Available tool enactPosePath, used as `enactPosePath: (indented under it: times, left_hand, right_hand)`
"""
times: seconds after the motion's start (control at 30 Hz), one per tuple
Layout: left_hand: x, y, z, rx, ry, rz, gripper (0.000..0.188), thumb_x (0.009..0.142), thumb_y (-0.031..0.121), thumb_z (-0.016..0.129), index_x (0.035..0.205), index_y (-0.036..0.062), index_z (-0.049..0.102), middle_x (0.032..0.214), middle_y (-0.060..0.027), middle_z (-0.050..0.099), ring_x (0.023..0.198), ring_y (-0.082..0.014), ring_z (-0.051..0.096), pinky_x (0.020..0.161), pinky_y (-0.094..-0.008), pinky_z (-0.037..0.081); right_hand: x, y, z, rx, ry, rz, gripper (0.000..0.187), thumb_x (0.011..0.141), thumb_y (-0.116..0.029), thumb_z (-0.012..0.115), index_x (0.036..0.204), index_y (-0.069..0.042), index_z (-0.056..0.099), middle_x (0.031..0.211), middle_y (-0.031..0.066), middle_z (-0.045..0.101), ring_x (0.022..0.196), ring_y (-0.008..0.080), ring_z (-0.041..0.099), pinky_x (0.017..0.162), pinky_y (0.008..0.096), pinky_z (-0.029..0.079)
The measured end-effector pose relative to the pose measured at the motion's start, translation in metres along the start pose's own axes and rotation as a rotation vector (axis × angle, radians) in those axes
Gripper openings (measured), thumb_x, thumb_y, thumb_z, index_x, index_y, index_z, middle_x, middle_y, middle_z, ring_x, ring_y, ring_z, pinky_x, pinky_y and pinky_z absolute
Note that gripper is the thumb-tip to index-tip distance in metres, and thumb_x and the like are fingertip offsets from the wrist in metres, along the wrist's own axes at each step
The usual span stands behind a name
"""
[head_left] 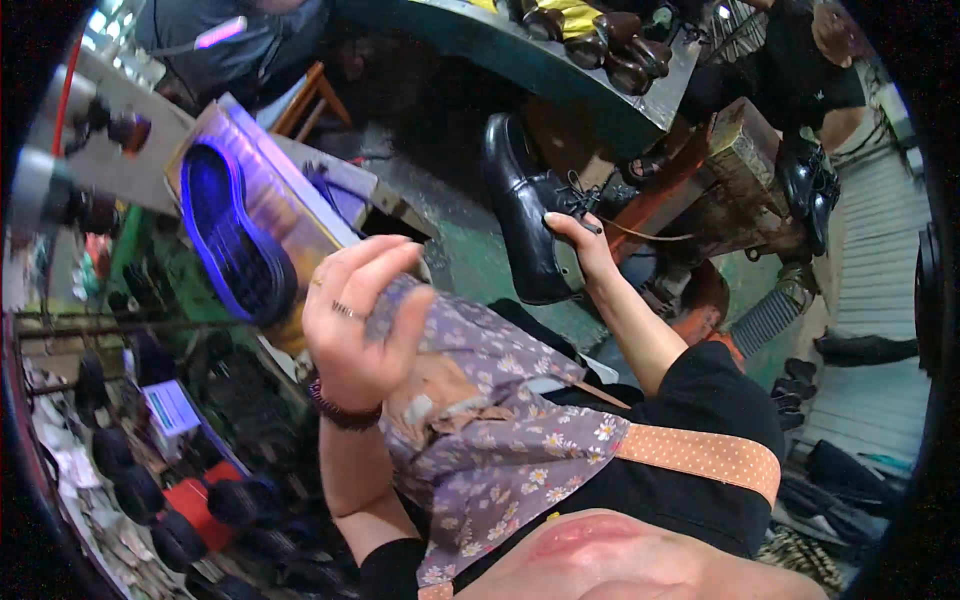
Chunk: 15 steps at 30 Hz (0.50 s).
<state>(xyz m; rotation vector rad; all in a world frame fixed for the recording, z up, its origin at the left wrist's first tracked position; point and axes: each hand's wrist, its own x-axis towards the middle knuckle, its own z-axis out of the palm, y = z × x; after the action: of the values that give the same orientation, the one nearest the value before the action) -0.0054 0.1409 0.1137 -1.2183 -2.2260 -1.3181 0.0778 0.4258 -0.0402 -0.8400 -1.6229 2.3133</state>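
Note:
My right hand point(585, 245) grips a black leather lace-up shoe point(522, 225) by its heel end, with the thumb across the opening. The shoe is held up with its toe pointing away from me, and its laces hang loose on the right side. My left hand point(362, 325) is raised in front of my flowered apron point(505, 350). Its fingers are bent and the thumb stands apart, with nothing visible between them. Just left of that hand, a dark shoe sole point(212, 205) with a raised rim rests against a worn box-like block point(285, 190), under blue-violet light.
A workbench point(560, 68) at the far side carries several dark brown rounded pieces point(628, 60). To the right stands a rusty metal machine point(742, 150), with black shoes point(805, 190) beside it. Racked dark soles and a pale box point(172, 415) fill the lower left. Other people are at the upper edges.

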Motion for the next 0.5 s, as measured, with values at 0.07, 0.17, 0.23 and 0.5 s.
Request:
enactPosePath:
  times: [0.07,0.17,0.23,0.5]
  left_hand:
    - [-0.009,-0.046,0.018,0.34,0.01,-0.024,0.029,0.077,0.01,0.071,0.105,0.0047,0.066,0.116,-0.015,0.061,0.109,-0.0332,0.057,0.097,-0.0424,0.043]
    - [-0.018,-0.078,0.027,0.592,-0.095,-0.03,0.032,0.078,0.016,0.072,0.108,0.0087,0.066,0.128,-0.0137,0.055,0.119,-0.0342,0.051,0.106,-0.0503,0.035]
    - [-0.014,-0.076,0.029,0.598,-0.154,-0.012,0.032,0.078,0.017,0.071,0.109,0.009,0.066,0.128,-0.0135,0.055,0.12,-0.0339,0.051,0.107,-0.0513,0.034]
    - [-0.022,-0.058,0.02,0.614,-0.271,-0.066,0.039,0.075,0.032,0.076,0.107,0.0109,0.066,0.12,-0.0113,0.062,0.114,-0.0302,0.058,0.108,-0.0537,0.031]
  right_hand:
    - [0.014,-0.019,0.011,0.022,0.035,0.005,0.026,0.079,-0.02,0.072,0.101,-0.005,0.067,0.09,0.0045,0.069,0.078,0.0153,0.066,0.075,0.0285,0.051]
    - [0.041,-0.04,0.008,0.049,-0.007,-0.057,0.03,0.078,-0.024,0.073,0.101,-0.006,0.066,0.09,0.0039,0.069,0.078,0.015,0.065,0.074,0.0292,0.051]
    - [0.06,-0.064,0.012,0.041,0.034,-0.128,0.032,0.078,-0.025,0.074,0.102,-0.005,0.066,0.09,0.0045,0.069,0.078,0.0162,0.065,0.074,0.0302,0.051]
    - [0.145,-0.141,0.029,0.087,0.004,-0.282,0.041,0.077,-0.033,0.075,0.106,-0.005,0.067,0.092,0.0056,0.069,0.078,0.0162,0.066,0.073,0.0287,0.052]
